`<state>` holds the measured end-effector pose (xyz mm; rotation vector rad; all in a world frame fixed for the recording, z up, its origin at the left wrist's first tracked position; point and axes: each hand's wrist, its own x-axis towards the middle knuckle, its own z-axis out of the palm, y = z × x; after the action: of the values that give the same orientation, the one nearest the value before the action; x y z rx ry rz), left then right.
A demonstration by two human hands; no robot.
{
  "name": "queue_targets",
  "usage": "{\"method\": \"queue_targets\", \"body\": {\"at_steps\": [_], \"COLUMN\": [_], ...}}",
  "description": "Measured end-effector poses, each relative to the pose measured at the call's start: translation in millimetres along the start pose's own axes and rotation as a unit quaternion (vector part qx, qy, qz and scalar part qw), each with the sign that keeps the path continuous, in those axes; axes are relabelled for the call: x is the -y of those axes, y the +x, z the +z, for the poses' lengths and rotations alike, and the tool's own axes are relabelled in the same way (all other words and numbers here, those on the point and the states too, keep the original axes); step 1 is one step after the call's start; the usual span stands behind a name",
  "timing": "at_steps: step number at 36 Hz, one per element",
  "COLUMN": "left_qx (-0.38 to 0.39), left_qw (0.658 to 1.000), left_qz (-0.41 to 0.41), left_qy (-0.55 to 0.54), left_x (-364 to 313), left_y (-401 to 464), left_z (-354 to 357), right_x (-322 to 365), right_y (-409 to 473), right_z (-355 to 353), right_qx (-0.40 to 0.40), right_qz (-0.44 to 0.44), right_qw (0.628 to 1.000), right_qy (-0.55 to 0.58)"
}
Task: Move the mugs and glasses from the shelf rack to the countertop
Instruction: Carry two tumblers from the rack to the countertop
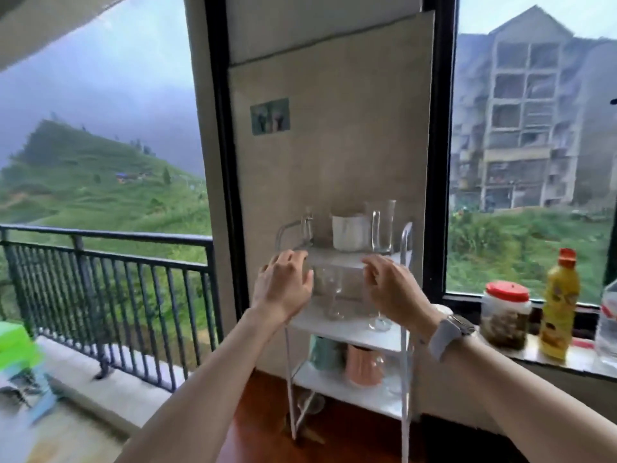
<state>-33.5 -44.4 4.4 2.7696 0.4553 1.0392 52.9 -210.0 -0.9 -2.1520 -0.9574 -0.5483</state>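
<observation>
A white shelf rack (405,349) stands against the wall between two windows. Its top shelf holds a white mug (349,233), a tall clear glass jug (382,228) and a small clear glass (307,227) at the left. On the middle shelf stand stemmed clear glasses (335,295). The lower shelf carries a teal mug (324,352) and a pink mug (362,364). My left hand (283,282) and my right hand (390,285) hover in front of the middle shelf, fingers spread, holding nothing. A watch sits on my right wrist.
On the window ledge at the right stand a red-lidded jar (505,315), a yellow bottle (559,305) and a clear bottle (609,325). A dark balcony railing (110,265) runs along the left. A green object (16,345) lies at the far left. Wooden floor shows below the rack.
</observation>
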Motion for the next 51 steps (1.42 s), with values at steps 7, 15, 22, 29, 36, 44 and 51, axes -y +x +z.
{"method": "queue_targets", "body": {"at_steps": [7,15,22,29,36,44,51], "left_qx": [-0.013,0.047,0.002,-0.029,-0.08,-0.221,-0.3], "left_qw": [0.995,0.982,0.941,0.903,0.891,0.88,0.869], "left_qz": [-0.021,-0.091,-0.146,-0.154,-0.149,-0.078,-0.014], "left_qy": [-0.095,-0.16,-0.306,-0.4,-0.421,-0.414,-0.393], "left_x": [11.4,36.0,49.8,43.9,40.6,25.4,13.3], "left_y": [95.9,173.2,206.8,224.2,217.1,223.8,199.4], "left_z": [48.5,100.5,132.5,141.3,135.6,79.4,20.9], "right_x": [-14.2,-38.7,-54.2,-58.1,-56.7,-40.6,-8.0], "right_y": [89.3,142.3,172.0,185.6,182.5,189.3,175.6], "right_z": [37.4,65.5,73.3,69.7,67.7,32.2,2.3], "right_qx": [-0.069,-0.168,-0.233,-0.269,-0.305,-0.371,-0.379], "right_qz": [0.107,0.22,0.258,0.252,0.214,0.101,0.026], "right_qw": [0.992,0.959,0.923,0.919,0.922,0.919,0.908], "right_qy": [-0.023,0.06,0.166,0.142,0.107,0.084,0.178]}}
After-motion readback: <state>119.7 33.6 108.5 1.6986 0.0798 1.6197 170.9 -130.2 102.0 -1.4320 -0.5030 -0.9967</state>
